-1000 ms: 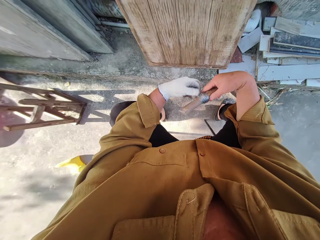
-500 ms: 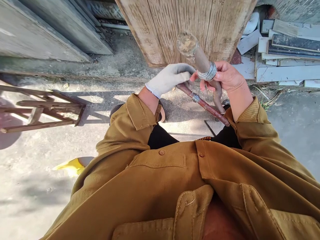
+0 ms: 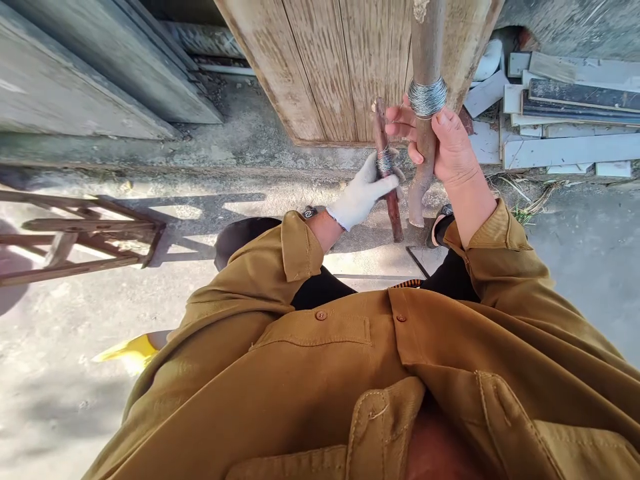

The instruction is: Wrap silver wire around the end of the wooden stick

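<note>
My left hand [image 3: 363, 191], in a white work glove, is closed around a thin reddish-brown stick [image 3: 394, 217] with a small winding of wire at its middle. My bare right hand [image 3: 456, 148] grips a thicker grey-brown branch [image 3: 427, 139], its thumb on the near side and its fingers reaching out to the left. A thick band of silvery wire [image 3: 427, 98] is wound around this branch just above the thumb. The branch's lower end is bent, and its top runs out of view. Both sticks are roughly upright and apart from each other.
A wooden plank panel [image 3: 320, 73] stands ahead. Stacked boards [image 3: 565, 147] lie at the right, and grey panels [image 3: 95, 73] lean at the left. A wooden ladder-like frame [image 3: 95, 227] and a yellow object [image 3: 133, 353] are on the concrete ground at the left.
My left hand has moved down, now gripping the thin stick by its wire winding and swinging it upright. My right hand has raised and straightened the thick branch.
</note>
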Demonstrator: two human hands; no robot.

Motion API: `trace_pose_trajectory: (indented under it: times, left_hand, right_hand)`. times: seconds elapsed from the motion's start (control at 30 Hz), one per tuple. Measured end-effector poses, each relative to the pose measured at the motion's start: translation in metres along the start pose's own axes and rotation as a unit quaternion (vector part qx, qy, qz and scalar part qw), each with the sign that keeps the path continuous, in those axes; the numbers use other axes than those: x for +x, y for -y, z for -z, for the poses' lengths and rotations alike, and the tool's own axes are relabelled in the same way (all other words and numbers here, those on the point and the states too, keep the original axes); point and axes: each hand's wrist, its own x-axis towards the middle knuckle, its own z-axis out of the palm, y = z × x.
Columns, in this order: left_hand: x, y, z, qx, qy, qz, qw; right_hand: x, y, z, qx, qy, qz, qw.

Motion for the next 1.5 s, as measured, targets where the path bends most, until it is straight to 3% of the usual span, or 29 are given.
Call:
trace_pose_trajectory:
  times: [0.17, 0.4, 0.53, 0.7, 0.83, 0.97, 1.1, 1.17, 1.23, 1.33, 1.4, 1.43, 1.5]
  left_hand:
    - [-0.002, -0.018, -0.004, -0.066, -0.04, 0.033, 0.996]
    - [-0.01, -0.045, -0.005, -0.14, -0.029, 0.124, 0.982]
    - [-0.009, -0.053, -0.006, -0.208, -0.026, 0.16, 0.965]
    - [-0.002, -0.062, -0.002, -0.249, -0.055, 0.159, 0.954]
    - [0.004, -0.058, 0.004, -0.22, -0.101, 0.148, 0.959]
    - [0.014, -0.043, 0.013, -0.155, -0.165, 0.11, 0.968]
    - [0.024, -0.027, 0.028, -0.04, -0.194, 0.057, 0.978]
    - [0.027, -0.026, 0.036, 0.082, -0.198, 0.029, 0.976]
    - [0.028, -0.03, 0.043, 0.264, -0.183, 0.016, 0.947]
    - [0.028, -0.041, 0.051, 0.535, -0.095, 0.038, 0.839]
    - [0.029, -0.046, 0.054, 0.619, -0.03, 0.041, 0.783]
    - [0.03, -0.046, 0.056, 0.626, -0.006, 0.038, 0.779]
    - [0.032, -0.043, 0.057, 0.571, 0.004, 0.032, 0.82]
  right_hand:
    - [0.002, -0.002, 0.003, 0.045, -0.06, 0.02, 0.997]
    - [0.017, -0.018, 0.009, 0.1, -0.062, -0.008, 0.993]
    - [0.024, -0.033, 0.011, 0.115, -0.102, -0.04, 0.987]
    - [0.027, -0.042, 0.014, 0.12, -0.08, -0.046, 0.988]
    - [0.015, -0.032, 0.007, 0.096, -0.066, 0.005, 0.993]
    - [-0.002, -0.027, -0.006, -0.002, -0.002, 0.081, 0.997]
    - [-0.007, -0.033, -0.012, -0.056, 0.048, 0.062, 0.995]
    - [-0.005, -0.032, -0.013, -0.057, 0.043, 0.067, 0.995]
    - [-0.004, -0.027, -0.012, -0.06, 0.036, 0.084, 0.994]
    - [-0.001, -0.015, -0.006, -0.076, 0.018, 0.093, 0.993]
    - [0.001, -0.005, 0.002, -0.07, -0.012, 0.1, 0.992]
    - [0.002, 0.0, 0.007, -0.059, -0.032, 0.105, 0.992]
    - [0.002, 0.009, 0.018, -0.025, -0.087, 0.11, 0.99]
